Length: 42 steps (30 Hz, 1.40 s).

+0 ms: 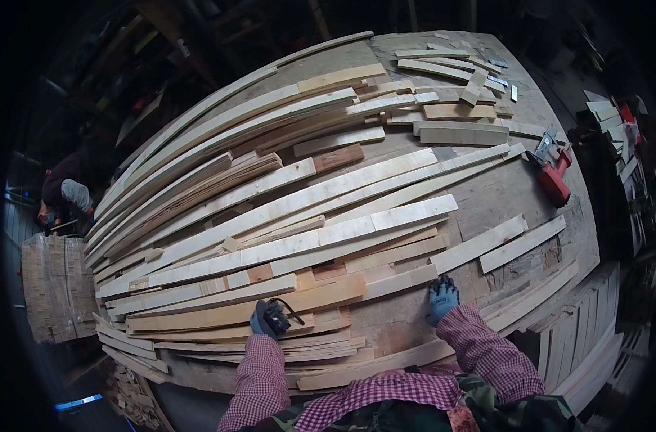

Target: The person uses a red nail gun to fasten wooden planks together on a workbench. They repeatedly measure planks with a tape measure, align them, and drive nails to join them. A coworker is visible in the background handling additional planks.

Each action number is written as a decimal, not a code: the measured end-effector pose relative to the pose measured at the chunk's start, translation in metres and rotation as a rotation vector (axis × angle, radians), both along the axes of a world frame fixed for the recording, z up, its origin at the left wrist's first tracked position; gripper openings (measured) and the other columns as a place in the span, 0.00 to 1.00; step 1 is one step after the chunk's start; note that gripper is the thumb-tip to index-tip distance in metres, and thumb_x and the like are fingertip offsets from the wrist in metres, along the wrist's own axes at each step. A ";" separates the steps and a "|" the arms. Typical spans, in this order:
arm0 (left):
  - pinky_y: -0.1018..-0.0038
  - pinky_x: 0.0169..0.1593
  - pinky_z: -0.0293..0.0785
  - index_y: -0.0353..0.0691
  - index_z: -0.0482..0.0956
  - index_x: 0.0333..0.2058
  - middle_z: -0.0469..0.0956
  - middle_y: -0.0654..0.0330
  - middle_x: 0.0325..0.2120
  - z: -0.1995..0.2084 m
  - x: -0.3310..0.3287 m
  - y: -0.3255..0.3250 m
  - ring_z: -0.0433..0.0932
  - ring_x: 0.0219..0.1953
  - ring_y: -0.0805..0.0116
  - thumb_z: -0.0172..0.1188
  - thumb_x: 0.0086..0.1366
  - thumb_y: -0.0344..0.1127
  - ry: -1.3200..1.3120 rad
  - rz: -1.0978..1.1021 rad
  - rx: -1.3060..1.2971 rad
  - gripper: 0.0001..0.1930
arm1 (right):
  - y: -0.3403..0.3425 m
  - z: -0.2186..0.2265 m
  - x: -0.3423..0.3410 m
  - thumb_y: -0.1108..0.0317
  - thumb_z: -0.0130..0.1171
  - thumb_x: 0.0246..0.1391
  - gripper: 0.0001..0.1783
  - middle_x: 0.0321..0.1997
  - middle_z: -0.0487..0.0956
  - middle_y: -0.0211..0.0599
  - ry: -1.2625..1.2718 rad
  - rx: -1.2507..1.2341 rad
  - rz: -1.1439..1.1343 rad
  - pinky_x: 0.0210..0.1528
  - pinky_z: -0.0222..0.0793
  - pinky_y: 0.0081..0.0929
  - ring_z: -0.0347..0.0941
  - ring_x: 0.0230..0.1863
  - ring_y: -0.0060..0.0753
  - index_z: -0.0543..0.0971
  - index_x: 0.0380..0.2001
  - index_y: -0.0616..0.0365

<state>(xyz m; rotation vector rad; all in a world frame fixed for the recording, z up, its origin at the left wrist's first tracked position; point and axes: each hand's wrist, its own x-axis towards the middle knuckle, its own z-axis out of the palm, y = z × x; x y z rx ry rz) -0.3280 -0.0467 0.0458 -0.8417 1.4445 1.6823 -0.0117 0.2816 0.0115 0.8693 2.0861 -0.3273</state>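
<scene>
Near edge: two checked sleeves, red and white point(479, 345), over camouflage clothing point(537, 416). Left hand point(260, 321), gloved, curled about a small black object point(276, 317) with a thin loop projecting to the right; placed at the near edge of a long yellowish board point(317, 296). Right hand point(442, 301), gloved in blue, fingertips at the right end of a short pale board point(401, 283); whether they grip it cannot be told. That board lies flat, between the two hands and slightly beyond them, just right of the yellowish board.

Surface: one broad wooden worktable point(497, 189), brownish, scuffed, with a dark, rough patch point(540, 259) toward the right. Near side: thin strips point(328, 354), loosely layered. Middle: long pale boards point(342, 232), roughly parallel, some overlapping. Right edge: one red tool point(555, 180) with a metal front part. Far right: short offcuts point(474, 86), several crossed; one thick block point(463, 134); small metal plates point(514, 93).

Room, dim throughout. Lower right: boards stacked beside the table point(569, 345). Lower left: heap of wood pieces point(133, 396). Left: squared stack of wood point(58, 288), apparently wrapped in clear film; behind it, another person point(72, 187), bent over. Right: heaped scraps point(616, 129). Far side: dark timber framing, details too dim to read.
</scene>
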 end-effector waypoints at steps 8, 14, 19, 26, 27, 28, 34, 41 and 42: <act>0.68 0.15 0.72 0.36 0.76 0.35 0.78 0.57 0.23 -0.006 0.000 -0.005 0.74 0.16 0.62 0.51 0.63 0.52 0.024 0.025 0.053 0.21 | -0.001 -0.001 0.001 0.47 0.63 0.40 0.61 0.70 0.40 0.62 -0.005 0.031 0.027 0.69 0.36 0.51 0.35 0.70 0.64 0.40 0.66 0.66; 0.67 0.15 0.73 0.36 0.75 0.35 0.78 0.56 0.23 -0.006 0.000 -0.005 0.75 0.16 0.62 0.50 0.64 0.53 0.042 0.004 0.068 0.22 | -0.001 0.001 0.001 0.46 0.64 0.38 0.61 0.69 0.41 0.63 0.002 0.049 0.053 0.69 0.37 0.50 0.37 0.70 0.65 0.42 0.66 0.67; 0.67 0.14 0.73 0.36 0.76 0.35 0.78 0.56 0.22 -0.003 0.000 -0.004 0.75 0.16 0.62 0.49 0.64 0.52 0.042 -0.004 0.065 0.22 | -0.001 0.005 -0.001 0.46 0.63 0.39 0.61 0.69 0.41 0.63 -0.014 0.044 0.054 0.68 0.38 0.50 0.37 0.70 0.65 0.42 0.66 0.67; 0.67 0.14 0.73 0.36 0.76 0.34 0.78 0.55 0.22 -0.004 0.000 -0.006 0.75 0.15 0.62 0.50 0.64 0.52 0.033 0.007 0.128 0.22 | 0.000 0.011 -0.006 0.49 0.61 0.43 0.59 0.71 0.37 0.60 -0.048 -0.005 0.007 0.69 0.33 0.53 0.33 0.71 0.63 0.39 0.66 0.66; 0.67 0.14 0.73 0.36 0.75 0.34 0.78 0.55 0.22 -0.004 0.001 -0.005 0.74 0.15 0.62 0.50 0.64 0.52 0.036 0.010 0.123 0.22 | 0.000 0.011 -0.006 0.50 0.61 0.43 0.58 0.71 0.38 0.61 -0.050 -0.008 0.005 0.68 0.33 0.53 0.33 0.71 0.63 0.39 0.66 0.66; 0.68 0.14 0.73 0.36 0.75 0.34 0.77 0.55 0.22 -0.003 0.001 -0.004 0.74 0.15 0.62 0.50 0.64 0.52 0.042 0.013 0.116 0.21 | 0.000 0.010 -0.006 0.49 0.61 0.43 0.58 0.71 0.38 0.61 -0.041 -0.005 0.010 0.68 0.33 0.53 0.33 0.71 0.63 0.39 0.66 0.66; 0.69 0.14 0.65 0.42 0.74 0.31 0.75 0.60 0.20 -0.005 -0.002 -0.004 0.71 0.15 0.64 0.48 0.65 0.54 -0.009 -0.016 0.079 0.20 | -0.002 0.006 0.000 0.46 0.63 0.40 0.60 0.69 0.41 0.64 0.001 0.041 0.068 0.68 0.39 0.51 0.37 0.70 0.65 0.41 0.66 0.66; 0.70 0.15 0.73 0.34 0.74 0.36 0.77 0.55 0.22 -0.004 0.000 -0.003 0.74 0.15 0.63 0.51 0.64 0.51 0.033 0.017 0.067 0.21 | -0.001 0.011 -0.005 0.45 0.63 0.40 0.61 0.69 0.40 0.65 -0.046 0.040 0.088 0.68 0.40 0.51 0.39 0.69 0.66 0.41 0.66 0.67; 0.70 0.15 0.73 0.34 0.74 0.36 0.77 0.55 0.22 -0.004 0.000 -0.003 0.74 0.15 0.63 0.51 0.64 0.51 0.034 0.015 0.073 0.21 | -0.001 0.011 -0.004 0.45 0.63 0.41 0.61 0.69 0.40 0.65 -0.051 0.040 0.089 0.68 0.40 0.51 0.39 0.69 0.66 0.41 0.66 0.67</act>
